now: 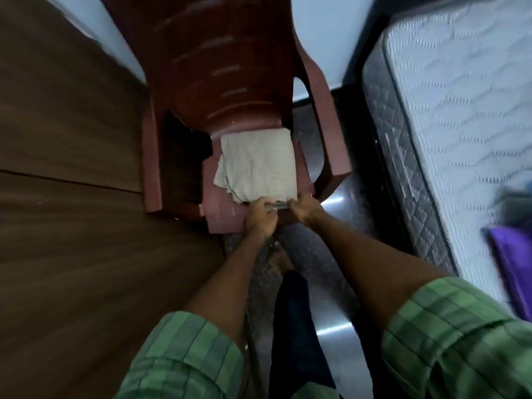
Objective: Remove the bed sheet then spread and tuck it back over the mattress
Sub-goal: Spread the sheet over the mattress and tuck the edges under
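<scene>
Motion blur softens the whole view, most of all at the right edge, where a purple object (512, 272) and something bluish above it are cut off and cannot be identified. The far top of the chair's backrest runs out of view, and a dark item (187, 139) lying on the left part of the seat is too shadowed to name. The chair (218, 67) is moulded reddish-brown plastic with curved slots across its back and broad flat armrests. On its seat lies the folded bed sheet (259, 165), a pale beige cloth in a rough square, its layered edges slightly uneven at the near left corner. To the right stands the bare mattress (449, 90), its top white with a wavy quilted stitch and its side panel dark grey with a diamond pattern. A brown wood-grain surface (72, 168) fills the left side, and glossy dark floor (334, 203) shows between chair and mattress. Both arms reach forward out of rolled green checked sleeves (460, 335). The left hand (260, 217) and the right hand (305, 208) meet at the near edge of the sheet, fingers curled over and pinching the folded layers there, close beside each other; the fingertips themselves are buried in the cloth.
</scene>
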The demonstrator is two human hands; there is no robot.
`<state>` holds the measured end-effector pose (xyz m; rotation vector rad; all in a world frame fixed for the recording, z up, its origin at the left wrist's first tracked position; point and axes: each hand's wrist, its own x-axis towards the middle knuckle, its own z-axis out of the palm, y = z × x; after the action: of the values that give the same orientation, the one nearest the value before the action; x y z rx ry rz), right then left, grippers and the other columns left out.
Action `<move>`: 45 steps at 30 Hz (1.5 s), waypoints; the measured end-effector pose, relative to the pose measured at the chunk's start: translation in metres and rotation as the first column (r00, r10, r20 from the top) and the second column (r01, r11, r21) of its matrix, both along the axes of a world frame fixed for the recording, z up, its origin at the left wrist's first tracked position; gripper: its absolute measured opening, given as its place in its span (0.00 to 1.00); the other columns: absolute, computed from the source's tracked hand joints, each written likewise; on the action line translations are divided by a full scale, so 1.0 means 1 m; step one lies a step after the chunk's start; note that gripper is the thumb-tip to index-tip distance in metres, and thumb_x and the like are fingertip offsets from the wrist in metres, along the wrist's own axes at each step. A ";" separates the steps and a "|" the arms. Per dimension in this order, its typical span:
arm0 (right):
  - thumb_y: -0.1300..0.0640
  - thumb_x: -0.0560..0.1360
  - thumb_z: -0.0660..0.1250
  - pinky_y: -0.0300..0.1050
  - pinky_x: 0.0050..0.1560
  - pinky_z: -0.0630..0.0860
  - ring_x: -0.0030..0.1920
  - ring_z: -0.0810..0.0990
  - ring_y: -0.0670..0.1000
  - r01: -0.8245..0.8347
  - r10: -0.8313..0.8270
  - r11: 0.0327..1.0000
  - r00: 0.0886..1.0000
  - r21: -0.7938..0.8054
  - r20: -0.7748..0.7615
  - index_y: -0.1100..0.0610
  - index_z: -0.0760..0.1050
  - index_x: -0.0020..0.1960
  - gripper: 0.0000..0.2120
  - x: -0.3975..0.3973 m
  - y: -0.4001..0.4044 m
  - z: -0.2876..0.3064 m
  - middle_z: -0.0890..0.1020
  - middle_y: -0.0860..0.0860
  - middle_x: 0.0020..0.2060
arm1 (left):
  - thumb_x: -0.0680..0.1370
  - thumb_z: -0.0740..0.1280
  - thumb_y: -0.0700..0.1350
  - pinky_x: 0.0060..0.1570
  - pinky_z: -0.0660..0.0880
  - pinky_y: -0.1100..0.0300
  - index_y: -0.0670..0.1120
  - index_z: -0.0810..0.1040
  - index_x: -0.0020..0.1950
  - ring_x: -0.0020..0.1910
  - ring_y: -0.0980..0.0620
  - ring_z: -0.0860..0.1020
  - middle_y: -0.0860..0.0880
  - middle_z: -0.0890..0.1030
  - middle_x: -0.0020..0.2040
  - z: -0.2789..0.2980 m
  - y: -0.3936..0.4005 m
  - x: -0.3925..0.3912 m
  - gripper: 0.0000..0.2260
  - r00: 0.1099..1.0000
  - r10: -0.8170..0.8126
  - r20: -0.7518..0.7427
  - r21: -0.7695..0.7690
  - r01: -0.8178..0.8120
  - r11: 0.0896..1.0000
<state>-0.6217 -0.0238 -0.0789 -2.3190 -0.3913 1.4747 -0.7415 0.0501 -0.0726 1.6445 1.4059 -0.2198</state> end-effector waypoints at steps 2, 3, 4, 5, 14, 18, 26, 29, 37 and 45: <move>0.32 0.72 0.56 0.58 0.71 0.70 0.71 0.73 0.63 0.000 0.001 0.999 1.000 -0.045 0.019 0.56 0.71 0.72 0.38 -0.004 0.016 -0.033 0.75 0.61 0.71 | 0.76 0.66 0.38 0.64 0.75 0.54 0.45 0.80 0.61 0.62 0.44 0.79 0.45 0.81 0.62 -0.029 0.018 -0.005 0.14 0.995 -0.095 -0.020 0.023 0.096 0.995; 0.31 0.69 0.54 0.58 0.70 0.70 0.71 0.73 0.63 0.013 -0.011 0.998 0.999 -0.061 0.030 0.55 0.71 0.71 0.40 -0.004 0.023 -0.050 0.75 0.60 0.71 | 0.76 0.67 0.38 0.66 0.73 0.53 0.44 0.79 0.63 0.64 0.44 0.77 0.44 0.79 0.64 -0.042 0.026 -0.002 0.16 0.989 -0.144 -0.026 0.041 0.145 0.989; 0.31 0.68 0.55 0.58 0.70 0.70 0.70 0.73 0.63 0.019 -0.017 0.997 0.999 -0.074 0.034 0.54 0.71 0.71 0.39 -0.005 0.028 -0.063 0.75 0.60 0.70 | 0.76 0.68 0.38 0.69 0.71 0.53 0.44 0.78 0.66 0.67 0.43 0.75 0.43 0.76 0.67 -0.056 0.034 0.002 0.18 0.979 -0.202 -0.027 0.062 0.204 0.977; 0.32 0.69 0.57 0.57 0.70 0.71 0.70 0.73 0.63 0.029 -0.027 0.996 0.999 -0.086 0.030 0.54 0.70 0.71 0.38 -0.004 0.032 -0.075 0.75 0.60 0.71 | 0.75 0.70 0.40 0.72 0.68 0.53 0.44 0.75 0.69 0.71 0.43 0.71 0.43 0.72 0.72 -0.067 0.041 0.005 0.22 0.963 -0.268 -0.027 0.083 0.269 0.959; 0.43 0.70 0.77 0.46 0.58 0.76 0.60 0.78 0.54 0.433 -0.434 0.898 0.901 -0.078 0.005 0.60 0.74 0.68 0.33 -0.004 0.072 -0.138 0.79 0.53 0.61 | 0.70 0.80 0.51 0.80 0.52 0.54 0.47 0.46 0.84 0.83 0.51 0.48 0.48 0.46 0.84 -0.146 0.066 -0.016 0.54 0.839 -0.543 -0.030 -0.091 0.539 0.837; 0.54 0.71 0.77 0.37 0.36 0.77 0.41 0.83 0.49 0.544 -0.543 0.837 0.811 -0.062 -0.217 0.61 0.81 0.61 0.20 0.001 0.077 -0.127 0.85 0.53 0.50 | 0.64 0.83 0.53 0.77 0.60 0.46 0.53 0.48 0.83 0.80 0.45 0.57 0.49 0.56 0.82 -0.139 0.066 -0.022 0.58 0.854 -0.514 -0.086 0.077 0.520 0.851; 0.55 0.69 0.76 0.44 0.36 0.81 0.41 0.86 0.56 0.618 -0.575 0.786 0.715 -0.025 -0.398 0.61 0.81 0.56 0.18 0.001 0.087 -0.059 0.87 0.57 0.48 | 0.59 0.81 0.56 0.62 0.67 0.47 0.51 0.68 0.69 0.65 0.45 0.70 0.48 0.72 0.65 -0.061 0.079 0.000 0.41 0.817 -0.442 -0.371 0.456 0.575 0.679; 0.56 0.71 0.74 0.48 0.43 0.81 0.45 0.85 0.58 0.610 -0.537 0.792 0.711 0.017 -0.454 0.61 0.82 0.56 0.15 0.006 0.078 -0.019 0.87 0.58 0.49 | 0.60 0.78 0.47 0.61 0.63 0.49 0.51 0.70 0.64 0.63 0.46 0.73 0.49 0.77 0.62 -0.018 0.080 0.003 0.34 0.796 -0.460 -0.394 0.492 0.605 0.626; 0.48 0.75 0.69 0.45 0.39 0.78 0.43 0.84 0.54 0.575 -0.463 0.799 0.776 0.177 -0.429 0.58 0.83 0.53 0.15 0.020 0.011 0.097 0.87 0.53 0.42 | 0.69 0.72 0.47 0.54 0.73 0.49 0.52 0.70 0.61 0.51 0.40 0.80 0.47 0.83 0.51 0.105 0.025 0.011 0.22 0.793 -0.524 -0.310 0.467 0.607 0.643; 0.30 0.78 0.61 0.43 0.36 0.70 0.34 0.72 0.49 0.653 -0.542 0.725 0.737 0.220 -0.404 0.54 0.77 0.47 0.26 0.045 -0.115 0.175 0.77 0.52 0.39 | 0.72 0.66 0.49 0.53 0.77 0.48 0.52 0.76 0.61 0.56 0.35 0.81 0.42 0.84 0.56 0.204 -0.043 0.065 0.18 0.851 -0.470 -0.232 0.487 0.520 0.701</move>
<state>-0.5768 -0.1390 0.0965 -1.6478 0.1879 1.2647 -0.6767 0.0072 0.1316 2.5137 1.1031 -0.2212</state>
